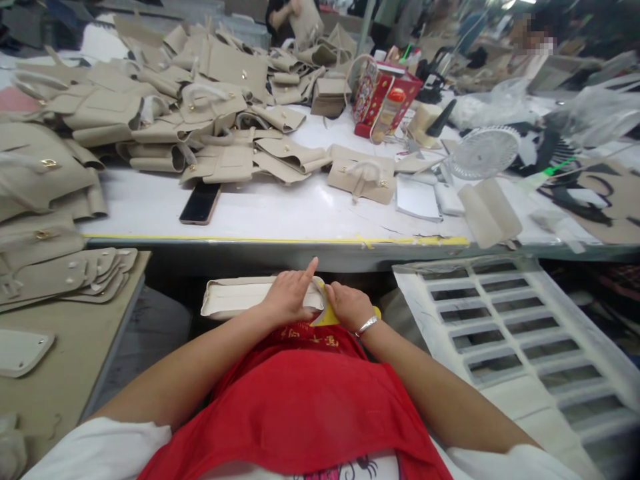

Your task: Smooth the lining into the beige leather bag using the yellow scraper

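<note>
In front of my red apron I see a long, boxy bag piece (240,297) with a cream-white face and a beige rim. My left hand (289,295) grips its right part, the index finger stretched out and the other fingers mostly hidden. At the right end of the piece, my right hand (349,307) is closed around a flat yellow tool (327,316), which shows on both sides of the fist. The thumb of that hand presses near the beige rim. What the tool's edge touches is hard to make out.
Beyond the table edge (280,247) lie a phone (201,203), a beige flap piece (361,175), a notepad (418,198) and a heap of beige bags (200,113). A slatted white rack (493,293) stands right; a board (60,347) with beige parts is left.
</note>
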A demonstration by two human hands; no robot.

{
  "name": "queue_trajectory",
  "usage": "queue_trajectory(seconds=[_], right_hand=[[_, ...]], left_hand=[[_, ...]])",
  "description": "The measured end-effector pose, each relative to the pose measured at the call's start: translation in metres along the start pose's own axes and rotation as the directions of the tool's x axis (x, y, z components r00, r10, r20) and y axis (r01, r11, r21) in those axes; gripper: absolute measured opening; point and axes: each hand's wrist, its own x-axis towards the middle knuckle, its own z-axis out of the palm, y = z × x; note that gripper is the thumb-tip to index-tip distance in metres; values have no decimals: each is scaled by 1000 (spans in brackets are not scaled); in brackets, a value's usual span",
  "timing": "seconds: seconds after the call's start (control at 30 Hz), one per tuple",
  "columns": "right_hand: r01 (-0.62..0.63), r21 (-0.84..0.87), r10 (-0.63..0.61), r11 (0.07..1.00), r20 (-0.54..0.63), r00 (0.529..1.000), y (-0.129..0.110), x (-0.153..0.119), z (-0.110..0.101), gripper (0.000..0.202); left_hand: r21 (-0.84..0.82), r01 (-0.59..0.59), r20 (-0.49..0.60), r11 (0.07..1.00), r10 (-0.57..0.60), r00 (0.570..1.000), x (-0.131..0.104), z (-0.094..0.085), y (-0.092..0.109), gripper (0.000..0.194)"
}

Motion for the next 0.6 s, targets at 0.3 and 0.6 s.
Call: queue_trajectory(seconds=[0.3, 0.6], right_hand=[[-175, -15, 175, 985, 49, 983, -13, -4, 2, 44], [-298, -51, 301, 953, 81, 950, -26, -4, -2, 44]], left_hand=[[36, -91, -16, 995, 92, 996, -4, -2, -2, 97], [59, -116, 8, 992, 116, 993, -7, -5, -7, 98]])
